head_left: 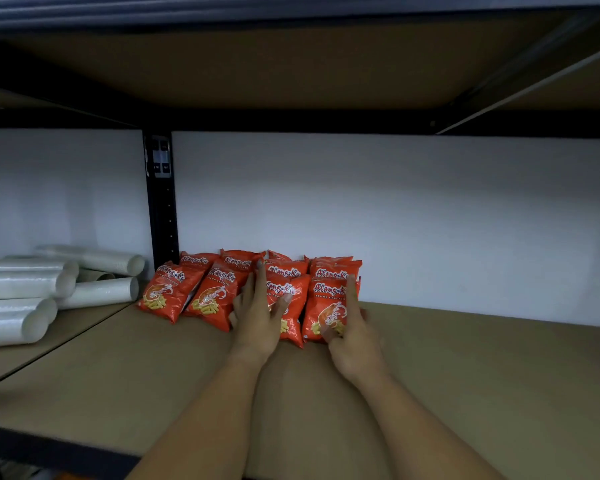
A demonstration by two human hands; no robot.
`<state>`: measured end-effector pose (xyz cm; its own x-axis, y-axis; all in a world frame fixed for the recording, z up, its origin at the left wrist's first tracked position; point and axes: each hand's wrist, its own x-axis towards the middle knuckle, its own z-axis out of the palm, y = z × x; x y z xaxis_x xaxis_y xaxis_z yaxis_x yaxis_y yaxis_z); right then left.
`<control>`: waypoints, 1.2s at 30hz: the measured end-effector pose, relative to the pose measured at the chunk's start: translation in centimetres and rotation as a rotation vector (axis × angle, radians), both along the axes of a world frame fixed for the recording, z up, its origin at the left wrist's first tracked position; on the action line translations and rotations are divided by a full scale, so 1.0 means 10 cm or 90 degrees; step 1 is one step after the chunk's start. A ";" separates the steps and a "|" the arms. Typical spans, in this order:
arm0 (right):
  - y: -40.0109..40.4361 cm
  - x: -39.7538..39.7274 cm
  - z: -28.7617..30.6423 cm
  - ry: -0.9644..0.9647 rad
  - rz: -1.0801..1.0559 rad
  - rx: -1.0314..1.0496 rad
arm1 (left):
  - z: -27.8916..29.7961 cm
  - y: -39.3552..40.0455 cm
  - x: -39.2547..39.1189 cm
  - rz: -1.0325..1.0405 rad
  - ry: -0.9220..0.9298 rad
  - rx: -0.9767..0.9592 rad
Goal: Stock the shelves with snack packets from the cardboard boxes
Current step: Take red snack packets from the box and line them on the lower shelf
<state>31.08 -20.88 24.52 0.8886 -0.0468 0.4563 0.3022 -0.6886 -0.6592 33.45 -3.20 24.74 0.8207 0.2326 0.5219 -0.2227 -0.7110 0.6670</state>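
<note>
Two bare forearms reach in from the lower edge across a brown shelf board edged in dark metal. The left hand lies with fingers straight and together, flat against the third packet from the left, its fingertips up at the packet's top edge. The right hand rests on the rightmost front packet, index finger stretched up along the packet's right side and thumb across the lower front; whether it pinches the packet or merely steadies it cannot be told.

Beyond the hands, the red snack packets (prawn crackers, by the printed label) stand in a tight cluster at the back left of the shelf, a front row of four leaning against more behind, the rear ones touching the white back wall.

To the left, past a black slotted upright, sleeves of stacked white cups lie on their sides on the neighbouring shelf. Overhead runs the brown underside of the next shelf.
</note>
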 end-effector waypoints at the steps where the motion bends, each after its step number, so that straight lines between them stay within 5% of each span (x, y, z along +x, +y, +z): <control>1: -0.01 -0.04 0.01 0.001 -0.005 0.009 | 0.00 0.00 -0.04 0.005 0.004 0.000; 9: -0.28 -0.80 0.10 0.042 0.002 0.020 | 0.03 -0.16 -0.74 -0.005 0.028 -0.041; 22: -1.15 -2.65 0.05 0.074 -0.040 0.020 | -0.07 -1.08 -2.54 -0.285 0.067 -0.233; 36: -3.07 -3.98 -1.48 0.297 -0.204 0.033 | -1.85 -2.91 -3.47 -0.426 0.252 -0.129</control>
